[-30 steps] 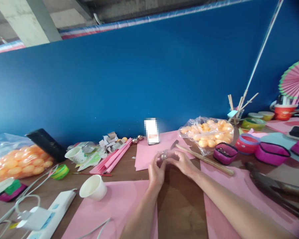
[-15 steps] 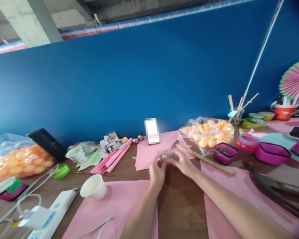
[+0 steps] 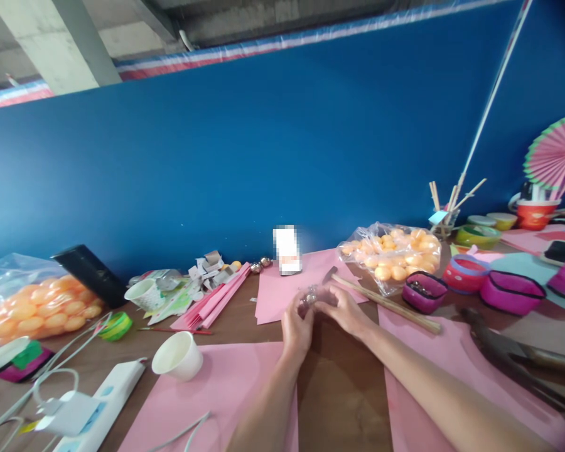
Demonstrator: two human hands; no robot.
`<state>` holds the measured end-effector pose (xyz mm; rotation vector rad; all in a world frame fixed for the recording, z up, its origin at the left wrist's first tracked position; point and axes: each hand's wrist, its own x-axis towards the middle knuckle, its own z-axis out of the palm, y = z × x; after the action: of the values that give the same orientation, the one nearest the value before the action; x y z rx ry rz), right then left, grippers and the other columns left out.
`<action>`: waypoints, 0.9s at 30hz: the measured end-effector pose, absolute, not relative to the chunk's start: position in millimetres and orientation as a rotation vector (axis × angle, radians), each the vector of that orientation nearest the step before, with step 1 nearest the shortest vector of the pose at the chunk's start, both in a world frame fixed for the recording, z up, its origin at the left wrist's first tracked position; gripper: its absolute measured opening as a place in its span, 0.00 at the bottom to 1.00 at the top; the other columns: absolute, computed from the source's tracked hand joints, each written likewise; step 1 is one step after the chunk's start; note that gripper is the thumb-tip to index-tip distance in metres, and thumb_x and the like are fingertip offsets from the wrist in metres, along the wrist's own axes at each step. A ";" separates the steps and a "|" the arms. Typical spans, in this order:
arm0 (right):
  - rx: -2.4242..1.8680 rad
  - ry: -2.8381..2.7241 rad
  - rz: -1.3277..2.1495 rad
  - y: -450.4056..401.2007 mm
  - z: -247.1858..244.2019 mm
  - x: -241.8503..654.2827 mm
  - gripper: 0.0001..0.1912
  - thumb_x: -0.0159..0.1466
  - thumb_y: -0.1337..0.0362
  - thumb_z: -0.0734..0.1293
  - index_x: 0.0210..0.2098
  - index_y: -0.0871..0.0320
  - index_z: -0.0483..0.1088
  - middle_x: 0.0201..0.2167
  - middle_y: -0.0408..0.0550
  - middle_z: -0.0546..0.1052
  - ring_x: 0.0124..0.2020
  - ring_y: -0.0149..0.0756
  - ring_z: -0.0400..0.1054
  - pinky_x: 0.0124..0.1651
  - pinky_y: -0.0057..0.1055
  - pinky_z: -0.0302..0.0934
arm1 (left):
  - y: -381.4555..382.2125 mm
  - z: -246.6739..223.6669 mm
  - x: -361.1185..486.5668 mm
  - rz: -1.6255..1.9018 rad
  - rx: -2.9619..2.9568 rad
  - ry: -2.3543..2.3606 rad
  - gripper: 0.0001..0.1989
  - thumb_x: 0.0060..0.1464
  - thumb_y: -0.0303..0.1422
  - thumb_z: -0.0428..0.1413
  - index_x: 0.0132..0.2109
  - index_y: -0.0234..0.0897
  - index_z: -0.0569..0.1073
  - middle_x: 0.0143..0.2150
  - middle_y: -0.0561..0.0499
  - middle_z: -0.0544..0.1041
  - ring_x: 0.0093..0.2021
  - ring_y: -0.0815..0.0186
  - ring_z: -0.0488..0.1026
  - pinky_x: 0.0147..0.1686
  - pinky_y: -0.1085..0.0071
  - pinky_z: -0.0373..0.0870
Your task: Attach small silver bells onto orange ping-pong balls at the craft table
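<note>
Near the middle of the table, my left hand (image 3: 297,326) and my right hand (image 3: 343,307) meet with fingertips close together. Between them is a small shiny silvery metal piece (image 3: 309,296), partly hidden by the fingers, so its exact kind does not show. Both hands are closed around it. Just beyond the right fingers lies a hammer (image 3: 386,302) with a wooden handle, its head resting on pink paper (image 3: 274,300). Several shiny metal balls (image 3: 260,266) sit farther back, left of the blurred bright phone-like screen (image 3: 289,251).
Clear bags of orange balls stand left (image 3: 37,307) and right (image 3: 400,251). A white paper cup (image 3: 177,356) and a power strip (image 3: 106,402) are at left. Purple containers (image 3: 511,295) and a dark curved metal tool (image 3: 503,351) lie right. A blue partition (image 3: 263,138) rises behind.
The camera view has shifted very slightly. Both hands stay together on the shiny metal piece, with almost no visible movement.
</note>
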<state>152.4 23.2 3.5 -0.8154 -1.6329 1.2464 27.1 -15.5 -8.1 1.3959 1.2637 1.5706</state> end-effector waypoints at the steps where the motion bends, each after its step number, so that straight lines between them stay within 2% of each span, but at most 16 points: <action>1: -0.820 -1.632 1.237 23.7 2.9 152.3 0.14 0.52 0.60 0.66 0.36 0.59 0.66 0.34 0.48 0.73 0.38 0.36 0.67 0.43 0.34 0.62 | -15.8 -7.8 27.2 1.572 1.393 1.261 0.19 0.44 0.22 0.52 0.46 0.38 0.69 0.44 0.47 0.73 0.44 0.62 0.70 0.46 0.64 0.64; 7: -0.812 -1.642 1.249 26.4 2.0 152.7 0.14 0.53 0.59 0.65 0.36 0.60 0.65 0.36 0.48 0.73 0.37 0.36 0.68 0.42 0.33 0.63 | -16.2 -6.8 27.2 1.575 1.344 1.223 0.18 0.44 0.25 0.54 0.46 0.37 0.68 0.44 0.46 0.73 0.43 0.62 0.70 0.44 0.64 0.66; 11: -0.808 -1.638 1.227 24.7 6.2 154.0 0.14 0.56 0.58 0.63 0.38 0.59 0.66 0.37 0.48 0.73 0.38 0.36 0.68 0.40 0.32 0.64 | -16.4 -7.2 26.1 1.543 1.269 1.163 0.21 0.44 0.27 0.55 0.49 0.37 0.66 0.46 0.45 0.71 0.43 0.62 0.71 0.44 0.65 0.67; 17: -0.776 -1.692 1.083 18.2 7.2 153.1 0.13 0.58 0.59 0.60 0.42 0.57 0.65 0.39 0.48 0.72 0.38 0.36 0.68 0.39 0.32 0.65 | -15.3 -10.6 24.3 1.576 1.196 1.132 0.17 0.50 0.35 0.51 0.48 0.35 0.66 0.47 0.43 0.71 0.47 0.61 0.69 0.48 0.63 0.64; 22: -0.762 -1.769 0.920 16.0 1.4 150.4 0.12 0.59 0.62 0.59 0.42 0.56 0.66 0.41 0.49 0.71 0.38 0.35 0.68 0.41 0.32 0.64 | -15.3 -9.7 25.2 1.579 1.101 1.106 0.17 0.48 0.38 0.52 0.45 0.35 0.66 0.41 0.43 0.74 0.41 0.61 0.72 0.42 0.63 0.68; 27: -0.757 -1.827 0.823 13.3 3.0 149.9 0.12 0.60 0.61 0.59 0.43 0.55 0.65 0.42 0.49 0.70 0.38 0.34 0.67 0.39 0.31 0.65 | -18.5 -4.3 26.5 1.565 1.040 1.057 0.18 0.49 0.39 0.51 0.46 0.36 0.66 0.42 0.44 0.74 0.40 0.61 0.72 0.40 0.64 0.69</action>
<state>149.9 13.3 3.0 -0.7569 -1.8267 0.8233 26.5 -18.5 -4.3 1.0398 1.0573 1.5649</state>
